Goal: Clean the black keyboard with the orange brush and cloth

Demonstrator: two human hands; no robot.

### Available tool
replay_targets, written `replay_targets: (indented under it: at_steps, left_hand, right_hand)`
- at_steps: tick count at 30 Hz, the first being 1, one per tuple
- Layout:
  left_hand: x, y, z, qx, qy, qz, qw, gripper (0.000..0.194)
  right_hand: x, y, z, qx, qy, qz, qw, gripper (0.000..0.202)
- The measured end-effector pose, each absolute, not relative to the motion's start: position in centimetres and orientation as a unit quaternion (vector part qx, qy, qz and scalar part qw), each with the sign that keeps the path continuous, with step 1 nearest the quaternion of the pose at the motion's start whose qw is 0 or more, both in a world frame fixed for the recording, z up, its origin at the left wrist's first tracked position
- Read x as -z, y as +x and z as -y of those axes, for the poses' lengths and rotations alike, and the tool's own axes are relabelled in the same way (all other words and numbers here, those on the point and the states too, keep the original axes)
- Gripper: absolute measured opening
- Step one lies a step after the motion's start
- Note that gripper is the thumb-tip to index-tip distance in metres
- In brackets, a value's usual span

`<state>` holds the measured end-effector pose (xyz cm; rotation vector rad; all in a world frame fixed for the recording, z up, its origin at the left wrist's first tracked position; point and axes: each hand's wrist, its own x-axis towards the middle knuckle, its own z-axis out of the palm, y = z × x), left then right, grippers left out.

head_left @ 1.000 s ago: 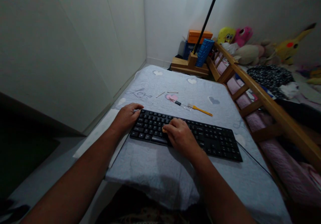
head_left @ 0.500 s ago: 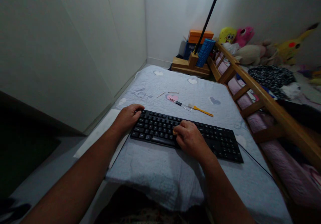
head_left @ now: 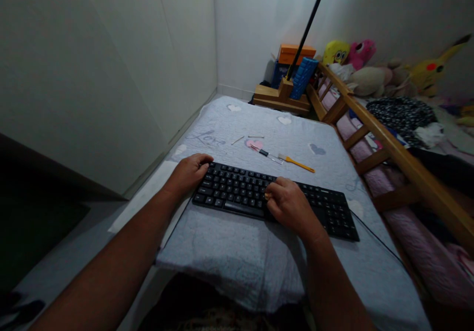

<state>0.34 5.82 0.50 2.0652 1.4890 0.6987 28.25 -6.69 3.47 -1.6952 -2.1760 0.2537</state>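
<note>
A black keyboard lies on the cloth-covered table. My left hand grips its left end, thumb along the upper corner. Over the keys right of the middle, my right hand is closed round something small and yellowish at the fingertips, too small to name. Beyond the keyboard lie a yellow-handled brush, a thin tool with a black band and two thin white sticks, one of them a stick lying level.
A wooden bed rail runs along the right side, with plush toys behind it. At the far end stand a wooden stand with a black pole, an orange box and a blue roll. The keyboard's cable trails right.
My right hand has moved a little to the right over the keys, still closed. My left hand and the keyboard have stayed in place.
</note>
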Motion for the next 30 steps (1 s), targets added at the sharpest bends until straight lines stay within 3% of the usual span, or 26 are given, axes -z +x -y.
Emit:
replay_targets:
  at_steps: [6,17,30]
  left_hand:
    - [-0.5,0.3,-5.9,-0.258,0.759,-0.544,0.247,0.040]
    - [-0.2,0.3,-5.9,-0.260,0.763,-0.539,0.243,0.041]
    - [-0.1,0.2,-6.1,-0.259,0.764,-0.538,0.244,0.040]
  right_hand:
    - [-2.7,25.8,6.1,-0.091,-0.548,0.803,0.216,0.022]
    - [-2.3,24.3,6.4,-0.032,-0.560,0.815,0.147,0.018]
    - [-2.6,25.4,6.5,-0.079,-0.561,0.805,0.175,0.028]
